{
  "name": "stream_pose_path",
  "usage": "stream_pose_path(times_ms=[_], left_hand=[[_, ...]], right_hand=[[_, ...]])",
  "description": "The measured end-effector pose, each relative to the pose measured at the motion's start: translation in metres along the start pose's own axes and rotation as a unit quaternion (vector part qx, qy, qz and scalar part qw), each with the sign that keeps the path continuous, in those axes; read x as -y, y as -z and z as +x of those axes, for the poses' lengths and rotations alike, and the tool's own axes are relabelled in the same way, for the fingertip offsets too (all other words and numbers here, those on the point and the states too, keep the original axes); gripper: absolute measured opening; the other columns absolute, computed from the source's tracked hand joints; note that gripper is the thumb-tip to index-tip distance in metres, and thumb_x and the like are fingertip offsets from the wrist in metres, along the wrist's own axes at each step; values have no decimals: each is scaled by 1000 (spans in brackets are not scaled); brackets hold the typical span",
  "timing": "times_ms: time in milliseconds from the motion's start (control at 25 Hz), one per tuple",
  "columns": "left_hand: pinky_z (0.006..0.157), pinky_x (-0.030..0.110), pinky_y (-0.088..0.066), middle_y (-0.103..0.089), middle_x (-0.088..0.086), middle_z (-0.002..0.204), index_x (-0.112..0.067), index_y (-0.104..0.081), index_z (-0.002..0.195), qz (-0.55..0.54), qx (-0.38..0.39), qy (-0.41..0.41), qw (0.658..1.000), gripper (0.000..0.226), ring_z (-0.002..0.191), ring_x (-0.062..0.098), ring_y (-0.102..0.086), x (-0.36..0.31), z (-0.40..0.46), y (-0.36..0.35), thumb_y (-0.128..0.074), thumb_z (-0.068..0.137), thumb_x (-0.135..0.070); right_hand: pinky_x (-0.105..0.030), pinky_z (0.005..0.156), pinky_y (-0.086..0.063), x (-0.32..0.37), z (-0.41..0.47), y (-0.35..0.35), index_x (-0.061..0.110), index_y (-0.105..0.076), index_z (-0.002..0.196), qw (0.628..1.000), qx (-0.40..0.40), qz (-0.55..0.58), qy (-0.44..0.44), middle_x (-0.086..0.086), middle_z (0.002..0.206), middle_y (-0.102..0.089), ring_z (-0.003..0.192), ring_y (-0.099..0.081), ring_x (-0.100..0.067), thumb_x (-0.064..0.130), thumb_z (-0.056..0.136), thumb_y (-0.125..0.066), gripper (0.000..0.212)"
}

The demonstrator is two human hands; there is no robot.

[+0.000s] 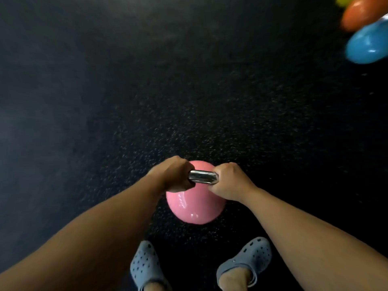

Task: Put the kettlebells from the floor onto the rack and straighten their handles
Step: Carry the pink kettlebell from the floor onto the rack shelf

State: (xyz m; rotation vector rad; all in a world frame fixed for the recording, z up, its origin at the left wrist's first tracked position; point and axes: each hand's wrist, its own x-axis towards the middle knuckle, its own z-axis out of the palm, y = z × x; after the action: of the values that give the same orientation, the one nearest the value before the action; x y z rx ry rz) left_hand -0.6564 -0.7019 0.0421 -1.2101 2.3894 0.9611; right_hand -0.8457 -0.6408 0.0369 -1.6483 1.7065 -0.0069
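Observation:
A pink kettlebell (194,206) with a shiny steel handle (202,177) is low in the middle of the view, over the dark speckled floor. My left hand (171,175) is closed around the left end of the handle. My right hand (228,181) grips the right end. Only the short middle stretch of the handle shows between my fists. Whether the bell rests on the floor or hangs just above it, I cannot tell.
At the top right edge are a blue kettlebell (367,44), an orange one (361,13) and a sliver of a yellow one (344,0), all blurred. My feet in grey clogs (244,261) stand just behind the pink bell. Black rubber floor (147,80) stretches ahead.

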Motion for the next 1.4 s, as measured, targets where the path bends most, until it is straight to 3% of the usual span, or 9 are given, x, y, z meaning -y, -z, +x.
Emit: stream_pose_path(times_ms=[120, 280, 400, 560, 720, 880, 1080, 1280, 1400], left_hand=[[58, 33, -51, -65, -2, 71, -25, -68, 82, 33, 2, -63, 997, 16, 67, 20, -63, -109, 47, 36, -63, 71, -35], [53, 29, -46, -60, -9, 67, -27, -66, 81, 109, 0, -178, 978, 10, 63, 13, -60, -263, 115, 82, -64, 74, -34], [50, 26, -40, -56, -11, 63, -28, -64, 78, 157, -26, -249, 955, 9, 60, 12, -57, -376, 152, 103, -63, 75, -36], [45, 24, -32, -49, -12, 58, -29, -58, 73, 203, -51, -324, 923, 11, 55, 9, -52, -520, 194, 110, -59, 75, -40], [51, 26, -33, -47, -8, 57, -27, -48, 66, 222, -66, -398, 888, 15, 58, 20, -54, -631, 226, 100, -56, 74, -38], [54, 29, -42, -67, 4, 74, -23, -56, 70, 243, -67, -478, 841, 12, 67, 31, -65, -734, 266, 84, -58, 76, -34], [52, 29, -38, -69, 9, 74, -16, -60, 77, 244, -70, -560, 789, 14, 66, 37, -67, -821, 308, 65, -64, 78, -29], [56, 35, -50, -72, 10, 83, -20, -63, 92, 277, -60, -617, 734, 19, 73, 39, -69, -898, 344, 50, -65, 77, -33], [54, 39, -52, -73, 13, 81, -18, -64, 92, 278, -102, -653, 697, 21, 69, 41, -70, -936, 361, 35, -66, 76, -32]], right_hand=[[-28, 59, -49, -66, -52, 74, 18, -57, 60, 993, -98, 19, -56, -6, 67, -68, 68, -66, -27, 27, 69, -67, 17], [-28, 60, -50, -160, -125, 171, 21, -56, 59, 967, -218, 51, -124, -6, 68, -70, 69, -67, -28, 25, 69, -68, 17], [-22, 55, -42, -224, -183, 236, 23, -47, 54, 944, -285, 63, -155, -5, 65, -68, 65, -66, -27, 21, 69, -69, 26], [-20, 55, -37, -310, -267, 310, 14, -62, 59, 915, -355, 44, -187, -8, 63, -69, 64, -66, -31, 17, 68, -70, 13], [-25, 54, -39, -381, -332, 354, 11, -64, 62, 886, -407, 13, -224, -12, 66, -71, 66, -66, -34, 17, 68, -69, 10], [-30, 53, -46, -445, -381, 377, 11, -62, 60, 840, -466, 16, -278, -13, 64, -69, 63, -67, -36, 16, 68, -69, 12], [-28, 54, -48, -511, -420, 397, 14, -63, 66, 801, -480, 23, -358, -10, 66, -70, 66, -69, -34, 23, 68, -67, 10], [-32, 58, -52, -567, -438, 403, 16, -66, 79, 744, -500, 13, -443, -9, 75, -72, 73, -69, -34, 33, 68, -63, 21], [-37, 61, -54, -593, -448, 409, 13, -67, 81, 703, -522, 0, -482, -13, 80, -73, 76, -69, -39, 31, 70, -63, 21]])
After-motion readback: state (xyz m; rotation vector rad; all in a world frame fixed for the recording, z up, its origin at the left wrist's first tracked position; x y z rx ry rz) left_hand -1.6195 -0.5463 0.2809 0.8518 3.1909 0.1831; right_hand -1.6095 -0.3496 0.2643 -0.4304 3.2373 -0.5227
